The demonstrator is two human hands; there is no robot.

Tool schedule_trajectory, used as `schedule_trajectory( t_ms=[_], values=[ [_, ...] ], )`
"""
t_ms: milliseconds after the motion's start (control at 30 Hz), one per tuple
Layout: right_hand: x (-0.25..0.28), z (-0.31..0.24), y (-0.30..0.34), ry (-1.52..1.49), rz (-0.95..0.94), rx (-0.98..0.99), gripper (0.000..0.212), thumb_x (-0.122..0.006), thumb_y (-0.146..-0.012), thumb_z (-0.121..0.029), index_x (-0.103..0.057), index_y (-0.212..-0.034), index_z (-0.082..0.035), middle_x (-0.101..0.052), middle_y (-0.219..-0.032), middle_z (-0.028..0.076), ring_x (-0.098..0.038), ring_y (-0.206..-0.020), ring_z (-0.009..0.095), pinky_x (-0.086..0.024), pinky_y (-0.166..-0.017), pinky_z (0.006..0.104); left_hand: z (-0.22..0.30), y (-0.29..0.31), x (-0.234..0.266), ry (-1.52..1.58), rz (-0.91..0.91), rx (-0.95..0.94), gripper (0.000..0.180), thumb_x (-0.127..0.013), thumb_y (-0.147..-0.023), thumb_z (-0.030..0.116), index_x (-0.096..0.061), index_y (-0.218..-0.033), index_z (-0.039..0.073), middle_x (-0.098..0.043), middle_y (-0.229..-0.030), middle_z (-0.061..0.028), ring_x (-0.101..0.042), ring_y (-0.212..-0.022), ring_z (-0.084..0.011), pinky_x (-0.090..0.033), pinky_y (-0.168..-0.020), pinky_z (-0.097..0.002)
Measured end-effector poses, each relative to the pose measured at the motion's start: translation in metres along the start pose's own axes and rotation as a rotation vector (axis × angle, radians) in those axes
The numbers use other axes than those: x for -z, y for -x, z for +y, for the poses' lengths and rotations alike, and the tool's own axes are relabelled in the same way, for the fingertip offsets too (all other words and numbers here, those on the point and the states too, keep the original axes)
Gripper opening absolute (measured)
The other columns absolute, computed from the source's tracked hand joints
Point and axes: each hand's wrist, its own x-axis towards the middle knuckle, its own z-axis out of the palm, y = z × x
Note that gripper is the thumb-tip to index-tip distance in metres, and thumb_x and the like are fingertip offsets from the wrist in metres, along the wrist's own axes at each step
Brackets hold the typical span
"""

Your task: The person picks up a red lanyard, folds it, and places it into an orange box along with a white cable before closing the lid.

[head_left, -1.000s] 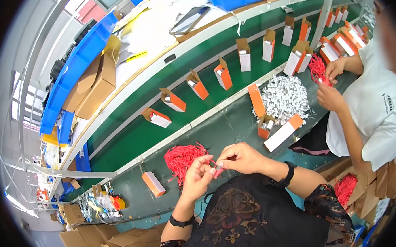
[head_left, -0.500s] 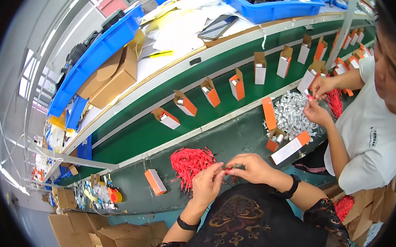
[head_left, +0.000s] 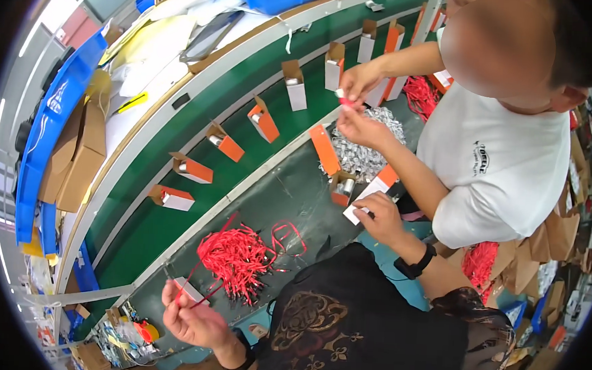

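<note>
My left hand [head_left: 192, 319], at the lower left, pinches a red cord [head_left: 205, 264] between thumb and fingers. A long strand runs up from it beside a tangled heap of red cords [head_left: 235, 259] on the dark bench. Just beyond those fingers, a small white box [head_left: 190, 289] is partly hidden. Over the near end of an orange-and-white box [head_left: 376, 189] is my right hand [head_left: 382, 218], fingers bent and thumb apart. Whether its fingertips press on that box cannot be made out. An upright open box [head_left: 342, 189] with a white item inside stands just left of it.
Open orange-and-white boxes [head_left: 264, 122] stand in a row on the green conveyor [head_left: 133, 223]. A pile of small silvery pieces [head_left: 365, 152] lies right of centre. There a co-worker's hands [head_left: 360, 101] hold a small red-and-white item. Blue trays [head_left: 58, 125] line the upper shelf.
My hands have parted: the left went left with a red cord, the right reached right to the orange-and-white box. The whole view has shifted, and the co-worker appears nearer.
</note>
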Motion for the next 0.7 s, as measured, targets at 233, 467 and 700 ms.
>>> schedule_trajectory(
  t_ms=[233, 467, 700],
  values=[
    [-0.031, 0.128, 0.021, 0.189, 0.154, -0.457, 0.022, -0.073, -0.081, -0.019, -0.068, -0.096, -0.003, -0.068, -0.085, 0.012, -0.065, -0.085, 0.028, -0.052, -0.080, 0.0385, 0.019, -0.016, -0.004, 0.421, -0.159, 0.144, 0.034, -0.035, -0.107, 0.027, -0.050, -0.133, 0.012, -0.065, -0.125, -0.0041, -0.047, -0.134, -0.0325, -0.033, -0.114, -0.0577],
    [-0.082, 0.107, -0.116, -0.090, 0.015, -0.657, 0.038, -0.078, -0.076, -0.024, -0.065, -0.104, -0.003, -0.069, -0.086, 0.010, -0.067, -0.085, 0.026, -0.052, -0.080, 0.0369, 0.032, -0.021, -0.002, 0.621, -0.059, 0.287, 0.028, -0.042, -0.106, 0.020, -0.056, -0.130, 0.014, -0.063, -0.128, -0.0036, -0.060, -0.117, -0.0223, -0.051, -0.098, -0.0489],
    [-0.210, -0.075, -0.284, -0.442, -0.348, -0.545, 0.055, -0.084, -0.070, -0.030, -0.062, -0.113, -0.002, -0.070, -0.087, 0.009, -0.068, -0.086, 0.025, -0.053, -0.080, 0.0353, 0.024, -0.021, -0.018, 0.457, 0.000, 0.233, 0.024, -0.054, -0.099, 0.011, -0.059, -0.123, 0.012, -0.068, -0.120, -0.0056, -0.052, -0.130, -0.0350, -0.029, -0.116, -0.0590]
  ],
)
